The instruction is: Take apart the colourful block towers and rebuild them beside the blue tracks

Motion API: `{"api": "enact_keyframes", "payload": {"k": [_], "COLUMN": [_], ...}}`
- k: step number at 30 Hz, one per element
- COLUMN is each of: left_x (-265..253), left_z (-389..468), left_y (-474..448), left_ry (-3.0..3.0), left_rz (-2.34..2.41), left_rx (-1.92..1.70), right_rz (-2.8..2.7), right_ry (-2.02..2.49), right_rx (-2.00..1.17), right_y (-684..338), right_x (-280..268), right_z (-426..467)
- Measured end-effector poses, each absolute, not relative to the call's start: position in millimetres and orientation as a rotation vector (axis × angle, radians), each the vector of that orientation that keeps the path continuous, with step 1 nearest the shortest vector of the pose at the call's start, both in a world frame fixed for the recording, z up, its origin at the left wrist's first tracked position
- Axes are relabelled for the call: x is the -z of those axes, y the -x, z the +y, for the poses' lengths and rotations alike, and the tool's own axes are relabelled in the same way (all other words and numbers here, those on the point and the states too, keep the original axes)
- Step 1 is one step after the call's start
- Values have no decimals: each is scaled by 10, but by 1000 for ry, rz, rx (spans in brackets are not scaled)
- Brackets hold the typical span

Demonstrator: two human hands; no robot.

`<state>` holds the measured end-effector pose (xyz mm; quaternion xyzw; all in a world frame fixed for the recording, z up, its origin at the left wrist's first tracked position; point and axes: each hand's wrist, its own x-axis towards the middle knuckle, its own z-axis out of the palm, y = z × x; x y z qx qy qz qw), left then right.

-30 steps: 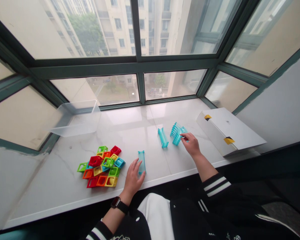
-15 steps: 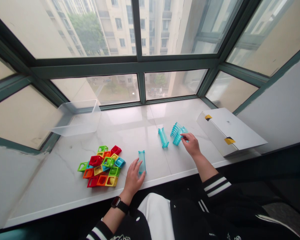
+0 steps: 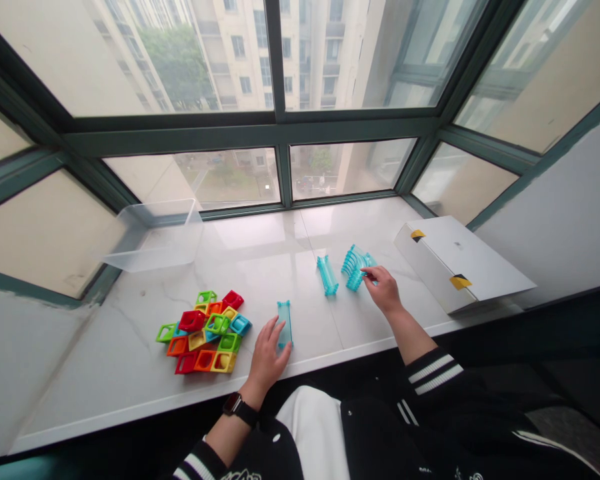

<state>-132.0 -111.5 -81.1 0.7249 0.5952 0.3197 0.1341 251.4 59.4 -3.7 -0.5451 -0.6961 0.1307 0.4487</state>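
Note:
A translucent light-blue straight track piece (image 3: 285,317) lies on the white ledge. My left hand (image 3: 267,357) has its fingers along the near left side of it and its thumb at the near right corner, closed round that end. To the right, my right hand (image 3: 381,288) pinches the right edge of a cluster of light-blue curved track pieces (image 3: 353,267); the exact contact is partly hidden by the fingers. Between the hands lies another light-blue straight track piece (image 3: 327,275), with raised side rails, touched by neither hand.
Left of my left hand is a heap of red, orange, yellow, green and blue hollow blocks (image 3: 207,337). A clear plastic bin (image 3: 153,260) stands at the back left by the window. A white box (image 3: 467,257) with yellow-black tabs sits at the right.

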Motion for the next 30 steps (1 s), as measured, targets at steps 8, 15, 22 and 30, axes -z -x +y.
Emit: {"api": "enact_keyframes", "payload": {"k": [8, 15, 22, 30], "left_x": [811, 793, 796, 776], "left_z": [-1109, -1114, -1113, -1112], "left_y": [1316, 1308, 1315, 1296], "left_ry": [-2101, -2102, -2113, -2108], "left_rz": [1727, 1733, 1733, 1733], "left_rx": [-943, -946, -937, -951], "right_rz": [-1727, -1722, -1727, -1667], "right_ry": [1348, 1352, 1350, 1355], "right_rx": [-313, -310, -304, -333], "right_y": [-2528, -2533, -2526, -2503], "right_x": [47, 75, 74, 68], "right_z": [603, 605, 603, 526]}}
